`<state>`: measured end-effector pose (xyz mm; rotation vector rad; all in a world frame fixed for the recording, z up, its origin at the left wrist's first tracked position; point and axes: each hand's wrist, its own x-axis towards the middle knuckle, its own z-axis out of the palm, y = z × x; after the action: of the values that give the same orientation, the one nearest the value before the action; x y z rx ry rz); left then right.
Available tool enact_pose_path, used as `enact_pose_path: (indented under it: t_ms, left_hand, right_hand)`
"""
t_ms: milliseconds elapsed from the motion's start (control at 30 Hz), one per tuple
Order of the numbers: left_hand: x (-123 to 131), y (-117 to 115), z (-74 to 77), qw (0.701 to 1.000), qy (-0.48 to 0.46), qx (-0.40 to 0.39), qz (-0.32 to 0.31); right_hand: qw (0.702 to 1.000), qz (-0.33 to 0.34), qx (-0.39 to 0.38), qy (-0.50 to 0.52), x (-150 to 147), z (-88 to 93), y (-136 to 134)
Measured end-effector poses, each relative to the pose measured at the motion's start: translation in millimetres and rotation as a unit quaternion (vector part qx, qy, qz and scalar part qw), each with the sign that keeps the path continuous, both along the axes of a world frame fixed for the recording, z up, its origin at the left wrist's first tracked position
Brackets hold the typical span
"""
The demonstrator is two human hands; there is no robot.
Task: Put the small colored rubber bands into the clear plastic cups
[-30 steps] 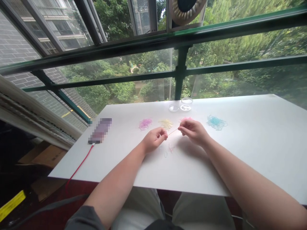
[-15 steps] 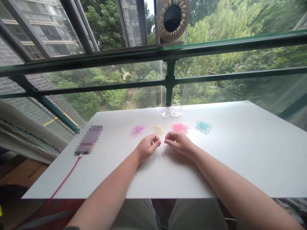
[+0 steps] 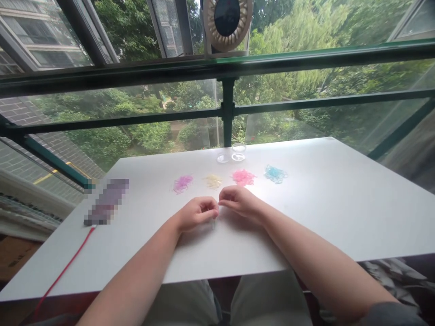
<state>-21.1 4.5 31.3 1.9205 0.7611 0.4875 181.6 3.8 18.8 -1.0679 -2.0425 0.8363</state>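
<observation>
My left hand (image 3: pixel 199 213) is closed in a pinch just above the white table (image 3: pixel 258 253). Close against its fingertips, my right hand (image 3: pixel 239 201) is pinched too. What they hold is tiny and mostly hidden, apparently a thin rubber band. A faint pale loop (image 3: pixel 214 224) shows just below the left fingertips; whether it hangs or lies on the table I cannot tell. Beyond the hands lie small heaps of rubber bands: purple (image 3: pixel 183 183), pale yellow (image 3: pixel 213 181), pink (image 3: pixel 243 177) and blue (image 3: pixel 275 173).
Clear round dishes (image 3: pixel 238 156) stand at the table's far edge. At the left lies a blurred-out dark device (image 3: pixel 108 201) with a red cable (image 3: pixel 70 260) running off the front edge. A green railing (image 3: pixel 227 111) and a round fan-like object (image 3: pixel 227 22) are behind the table.
The view has shifted, so most things sit further left. Both hands have drawn closer together; the thin pinkish strand seen between their fingertips no longer shows.
</observation>
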Motion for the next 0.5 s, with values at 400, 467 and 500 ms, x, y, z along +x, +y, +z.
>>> enact_pose_path:
  t_ms: [400,467,500]
  left_hand:
    - [5,4,-4.2,0.984,0.056,0.121,0.122]
    - [5,5,-5.9,0.982,0.068,0.13,0.123]
    - [5,5,-6.5,0.981,0.075,0.133,0.122]
  right_hand:
    - [0.98,-0.151,0.103,-0.081,10,-1.6,13]
    - [0.96,-0.233,0.124,-0.095,19,-1.8,20]
    - [0.949,-0.269,0.131,-0.103,24,-2.0,24]
